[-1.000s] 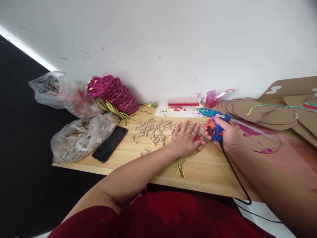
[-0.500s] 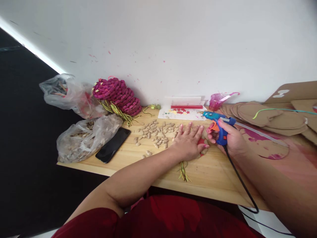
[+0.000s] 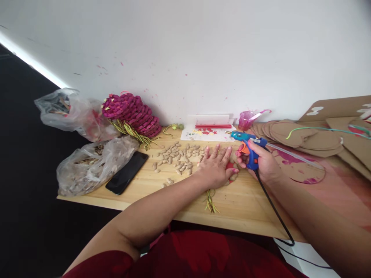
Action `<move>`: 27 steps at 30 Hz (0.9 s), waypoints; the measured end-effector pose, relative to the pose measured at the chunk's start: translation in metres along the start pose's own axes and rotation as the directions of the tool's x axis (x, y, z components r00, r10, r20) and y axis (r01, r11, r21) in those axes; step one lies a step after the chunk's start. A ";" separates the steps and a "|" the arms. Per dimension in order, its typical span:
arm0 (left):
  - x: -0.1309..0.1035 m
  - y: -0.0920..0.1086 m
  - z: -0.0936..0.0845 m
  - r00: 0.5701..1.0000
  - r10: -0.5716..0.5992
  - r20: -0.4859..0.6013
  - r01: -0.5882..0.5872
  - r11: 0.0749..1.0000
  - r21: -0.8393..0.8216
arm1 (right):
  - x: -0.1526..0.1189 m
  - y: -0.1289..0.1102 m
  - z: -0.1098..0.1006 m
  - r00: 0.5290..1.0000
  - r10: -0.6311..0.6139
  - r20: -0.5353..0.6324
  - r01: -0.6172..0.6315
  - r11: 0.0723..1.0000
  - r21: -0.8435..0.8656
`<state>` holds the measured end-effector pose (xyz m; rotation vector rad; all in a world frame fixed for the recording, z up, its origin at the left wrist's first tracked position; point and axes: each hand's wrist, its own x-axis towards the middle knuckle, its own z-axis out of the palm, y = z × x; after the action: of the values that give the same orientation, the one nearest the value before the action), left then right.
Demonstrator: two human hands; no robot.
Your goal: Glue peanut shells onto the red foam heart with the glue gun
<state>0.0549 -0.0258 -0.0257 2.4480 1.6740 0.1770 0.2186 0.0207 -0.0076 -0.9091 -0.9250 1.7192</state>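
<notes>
My left hand (image 3: 215,166) lies flat with its fingers spread, pressing on a red piece (image 3: 232,176) edged with peanuts and mostly hidden under the palm. A yellow-green string tassel (image 3: 211,202) sticks out below my wrist. In my right hand (image 3: 265,160) is a blue glue gun (image 3: 251,148), gripped by its handle, fingers near the orange trigger. Its nozzle points left, over the table behind my left hand, and a clear glue stick (image 3: 295,155) juts from its back. Loose peanuts (image 3: 171,152) are scattered left of my left hand.
Purple peanut-covered discs (image 3: 131,114) lean near plastic bags (image 3: 92,166) at the left, beside a black phone (image 3: 126,172). Small stars (image 3: 205,131) lie on white paper at the back. A pink-stained cup (image 3: 246,119) and cardboard rounds (image 3: 292,133) stand right. The gun's black cord (image 3: 274,208) hangs over the front edge.
The whole view has shifted slightly, so things sit a little farther left. Both hands keep the same pose, left pressing flat and right holding the glue gun.
</notes>
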 end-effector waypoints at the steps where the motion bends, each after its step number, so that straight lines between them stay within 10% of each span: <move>1: 0.000 0.000 -0.001 1.000 0.005 0.000 -0.005 1.000 0.003 | 0.000 0.000 0.000 1.000 -0.002 -0.001 0.002 1.000 -0.002; 27: 0.000 0.000 -0.003 0.999 0.012 0.040 -0.011 1.000 -0.020 | 0.006 0.004 -0.006 1.000 0.021 -0.014 -0.021 1.000 0.010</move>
<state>0.0540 -0.0249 -0.0223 2.4307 1.6343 0.1450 0.2213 0.0264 -0.0145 -0.9260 -0.9000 1.7320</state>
